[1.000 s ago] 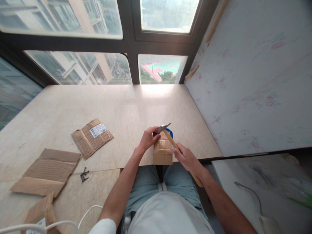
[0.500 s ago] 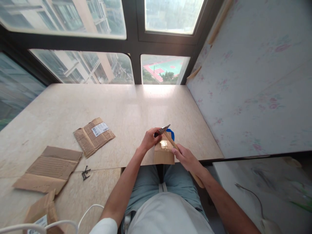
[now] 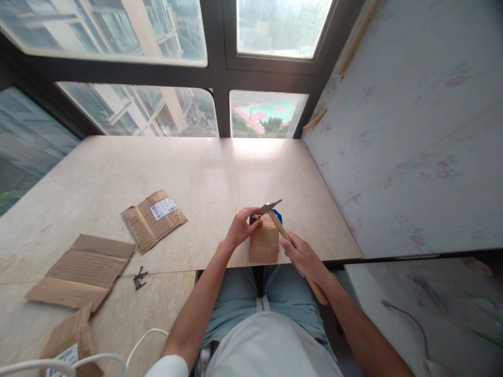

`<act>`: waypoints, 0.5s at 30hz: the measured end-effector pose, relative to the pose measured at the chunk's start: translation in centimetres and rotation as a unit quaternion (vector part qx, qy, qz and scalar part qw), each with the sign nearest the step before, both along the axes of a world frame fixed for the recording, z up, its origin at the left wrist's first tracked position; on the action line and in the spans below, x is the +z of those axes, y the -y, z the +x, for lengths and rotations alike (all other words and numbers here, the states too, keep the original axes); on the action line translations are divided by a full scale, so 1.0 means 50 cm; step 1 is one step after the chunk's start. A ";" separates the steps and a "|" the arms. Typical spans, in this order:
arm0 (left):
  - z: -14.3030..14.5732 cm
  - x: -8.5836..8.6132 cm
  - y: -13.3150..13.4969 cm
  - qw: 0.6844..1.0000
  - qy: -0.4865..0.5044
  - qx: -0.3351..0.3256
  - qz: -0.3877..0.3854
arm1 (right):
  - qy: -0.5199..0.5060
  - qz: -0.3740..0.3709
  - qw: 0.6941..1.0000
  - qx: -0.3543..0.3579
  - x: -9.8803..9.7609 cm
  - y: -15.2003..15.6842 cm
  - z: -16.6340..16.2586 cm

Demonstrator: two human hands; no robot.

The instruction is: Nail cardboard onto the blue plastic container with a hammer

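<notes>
My right hand (image 3: 301,254) is wrapped round the wooden handle of a hammer (image 3: 280,226). Its metal head is above the far side of a small cardboard box (image 3: 264,245), close to my left fingertips. With thumb and fingers drawn together, my left hand (image 3: 241,226) is at the box's far left corner. Something small and dark shows at those fingertips, too small to name. Behind the box, a blue object (image 3: 278,215) is partly hidden by the hammer. The box stands at the front edge of the pale tabletop (image 3: 220,178).
Several black screws or nails (image 3: 139,278) lie on the left. Near them are a flattened cardboard piece (image 3: 84,269), a labelled cardboard piece (image 3: 154,220) and another cardboard box (image 3: 66,337). A white cable (image 3: 143,337) curves at lower left. A floral wall (image 3: 393,146) rises on the right.
The hammer head has shifted slightly up and right, away from my left fingers. The cardboard box now shows more of its near side and less of its shiny taped top.
</notes>
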State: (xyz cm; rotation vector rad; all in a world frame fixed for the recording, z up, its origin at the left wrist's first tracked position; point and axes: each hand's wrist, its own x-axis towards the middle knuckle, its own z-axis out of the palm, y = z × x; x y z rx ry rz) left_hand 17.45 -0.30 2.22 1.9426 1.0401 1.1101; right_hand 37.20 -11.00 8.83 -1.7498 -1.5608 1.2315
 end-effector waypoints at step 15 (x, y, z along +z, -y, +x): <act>-0.039 -0.012 0.057 0.993 -0.050 0.102 -0.027 | 0.010 -0.023 1.000 -0.005 -0.038 -0.006 -0.007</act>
